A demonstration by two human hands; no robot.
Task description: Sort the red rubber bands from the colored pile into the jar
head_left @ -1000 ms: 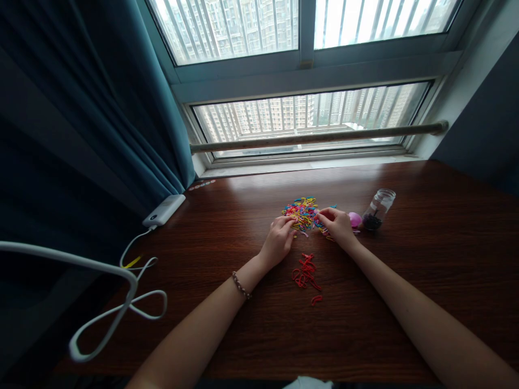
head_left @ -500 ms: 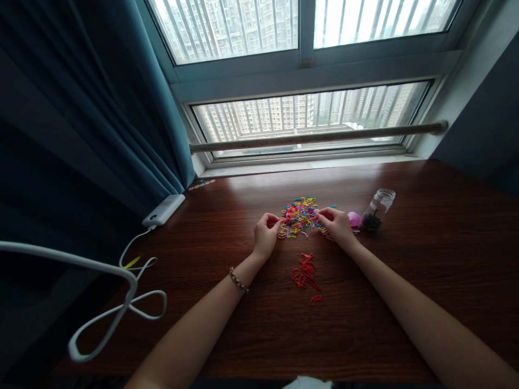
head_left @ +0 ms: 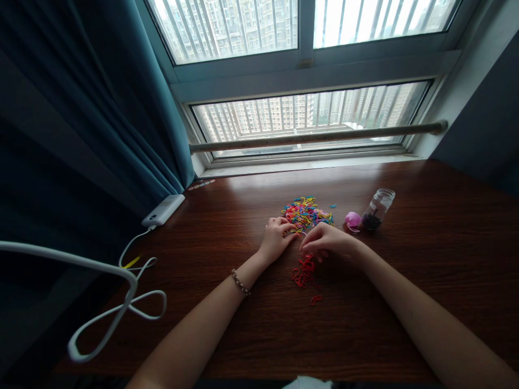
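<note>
A heap of small multicoloured rubber bands [head_left: 306, 212] lies on the brown table. My left hand [head_left: 276, 237] rests at its near left edge, thumb and fingers apart, with a few bands by the fingertips. My right hand [head_left: 326, 239] is at the near side of the heap, bent downward over the far end of a smaller group of red rubber bands [head_left: 303, 276]. Its fingers look apart; some of the fingertips are hard to make out. One red band [head_left: 316, 299] lies separately, closer to me.
Right of the heap are a pink round item [head_left: 353, 219] and a tilted clear jar [head_left: 379, 208] with dark contents. A white power bank [head_left: 164, 210] and its looped white cable [head_left: 133, 286] are on the left, beside a blue curtain [head_left: 162, 124]. The window is ahead.
My right hand has moved from the heap toward me and left, over the red bands. My left hand has shifted slightly right and nearer, its pinch loosened into spread fingers.
</note>
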